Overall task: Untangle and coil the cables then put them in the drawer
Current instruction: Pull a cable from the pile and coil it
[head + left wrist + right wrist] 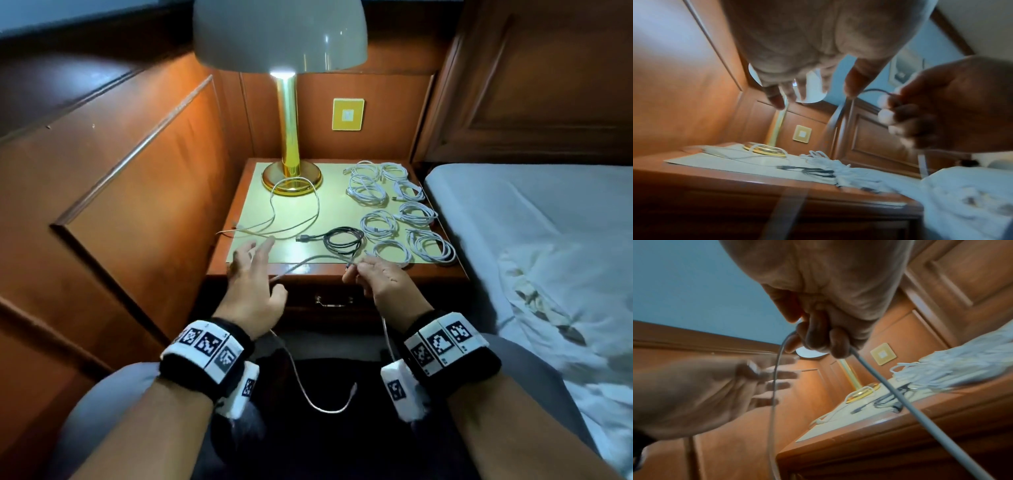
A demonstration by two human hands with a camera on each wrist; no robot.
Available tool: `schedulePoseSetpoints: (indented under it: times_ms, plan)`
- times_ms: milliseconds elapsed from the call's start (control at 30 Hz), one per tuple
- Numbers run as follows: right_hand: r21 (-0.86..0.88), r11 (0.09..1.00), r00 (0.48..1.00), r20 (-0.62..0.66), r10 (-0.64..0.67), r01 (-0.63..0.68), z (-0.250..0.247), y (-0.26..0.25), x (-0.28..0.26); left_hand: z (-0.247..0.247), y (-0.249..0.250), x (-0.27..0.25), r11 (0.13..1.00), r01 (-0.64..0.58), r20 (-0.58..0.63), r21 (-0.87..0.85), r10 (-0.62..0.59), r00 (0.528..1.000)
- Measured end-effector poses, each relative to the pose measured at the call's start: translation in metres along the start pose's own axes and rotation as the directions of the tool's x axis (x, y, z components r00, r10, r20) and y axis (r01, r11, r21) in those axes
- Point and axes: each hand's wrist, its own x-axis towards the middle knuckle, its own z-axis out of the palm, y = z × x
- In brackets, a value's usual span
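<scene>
Step in hand: coiling one pale grey cable (pixel 301 265) held in front of the wooden bedside table (pixel 219 253); a judgement from the pose.
Right hand (pixel 380 279): fingers curled and clamped on the cable near its plug end; the rest hangs down in a long loop over the lap.
Left hand (pixel 251 284): fingers spread and straight, gripping nothing; the cable runs across by the palm.
How to do it well: I would keep the right-hand pinch fixed as the anchor, let the left hand sweep up slack in even loops, and lift the dangling tail so it does not catch on the knees.
Count, coiled white cables (pixel 394 209): about nine, in a cluster on the right of the table; the far ones overlap, so the count is uncertain.
Count, coiled black cable (pixel 342 240): one, just left of the white coils.
Count, loose white cable (pixel 294 205): one, uncoiled, looped round the brass lamp base (pixel 292 178).
Drawer (pixel 334 301): closed, below the near edge; nothing stowed yet.
</scene>
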Motion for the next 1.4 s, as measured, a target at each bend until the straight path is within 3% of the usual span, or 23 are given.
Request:
schedulePoseSetpoints:
  times_ms: [67, 100, 167, 233, 333, 400, 467, 533, 600, 667, 733, 800, 867, 933, 967, 1033, 1100, 1233, 1400]
  plan:
    - [0.045, 0.998, 0.997, 0.066, -0.043, 0.04, 0.01, -0.008, 0.003, 0.005, 0.017, -0.001, 0.972, -0.215, 0.006, -0.097, 0.217, 0.976]
    - [0.065, 0.996, 0.994, 0.086, -0.062, 0.056, 0.014, -0.012, 0.006, 0.004, 0.023, 0.001, 0.946, -0.257, 0.026, -0.195, 0.267, 0.963]
    - [0.096, 0.993, 0.992, 0.092, -0.083, 0.074, 0.017, -0.017, 0.013, -0.001, 0.031, 0.005, 0.902, -0.198, 0.091, -0.384, 0.251, 0.964]
    - [0.09, 0.994, 0.994, 0.084, -0.068, 0.06, 0.016, -0.019, 0.022, -0.005, 0.03, 0.012, 0.869, -0.139, 0.072, -0.475, 0.195, 0.978]
    - [-0.008, 1.0, 0.992, 0.123, 0.002, -0.001, 0.014, -0.015, 0.032, -0.015, 0.021, 0.029, 0.797, -0.12, -0.156, -0.592, 0.033, 0.987]
    - [-0.075, 0.993, 0.981, 0.162, 0.103, -0.092, 0.012, -0.009, 0.036, -0.025, 0.013, 0.04, 0.711, -0.149, -0.327, -0.688, -0.12, 0.938]
    - [0.047, 0.975, 0.963, 0.175, 0.206, -0.217, 0.007, -0.005, 0.037, -0.037, 0.0, 0.047, 0.683, -0.157, -0.442, -0.714, -0.265, 0.857]
    - [0.278, 0.905, 0.941, 0.204, 0.27, -0.321, 0.0, -0.006, 0.038, -0.044, -0.019, 0.05, 0.74, -0.113, -0.516, -0.663, -0.343, 0.785]
    - [0.497, 0.78, 0.925, 0.232, 0.303, -0.38, -0.006, -0.009, 0.041, -0.046, -0.031, 0.049, 0.86, -0.063, -0.589, -0.507, -0.292, 0.754]
    - [0.691, 0.62, 0.923, 0.206, 0.326, -0.373, -0.009, -0.012, 0.044, -0.041, -0.03, 0.048, 0.938, -0.075, -0.593, -0.339, -0.151, 0.791]
    - [0.804, 0.528, 0.939, 0.105, 0.327, -0.273, -0.012, -0.013, 0.05, -0.031, -0.018, 0.049, 0.951, -0.074, -0.492, -0.301, -0.088, 0.866]
    - [0.797, 0.58, 0.958, -0.007, 0.287, -0.168, -0.014, -0.013, 0.056, -0.019, -0.011, 0.051, 0.965, -0.075, -0.366, -0.252, -0.023, 0.93]
    - [0.65, 0.755, 0.975, -0.103, 0.195, -0.083, -0.014, -0.008, 0.061, -0.007, -0.006, 0.051, 0.982, -0.103, -0.193, -0.159, 0.071, 0.979]
    - [0.286, 0.958, 0.986, -0.154, 0.061, -0.015, -0.006, -0.002, 0.064, 0.004, -0.003, 0.05, 0.982, -0.17, -0.025, -0.082, 0.168, 0.985]
    - [0.074, 0.997, 0.988, -0.152, -0.011, 0.022, -0.002, 0.003, 0.065, 0.008, -0.002, 0.048, 0.975, -0.216, 0.03, -0.06, 0.218, 0.976]
    - [-0.243, 0.966, 0.994, -0.039, -0.101, 0.089, 0.008, 0.011, 0.068, 0.011, 0.001, 0.045, 0.953, -0.292, 0.06, -0.081, 0.297, 0.953]
    - [-0.382, 0.918, 0.992, 0.112, -0.063, 0.102, 0.017, 0.013, 0.071, 0.009, 0.002, 0.048, 0.94, -0.307, -0.005, -0.151, 0.31, 0.951]
    - [-0.248, 0.967, 0.974, 0.227, 0.006, 0.052, 0.028, 0.002, 0.071, 0.004, -0.001, 0.057, 0.918, -0.214, -0.116, -0.334, 0.186, 0.976]
    - [-0.097, 0.995, 0.952, 0.3, 0.06, -0.032, 0.031, -0.011, 0.072, 0.004, -0.003, 0.058, 0.934, -0.191, -0.13, -0.302, 0.158, 0.979]
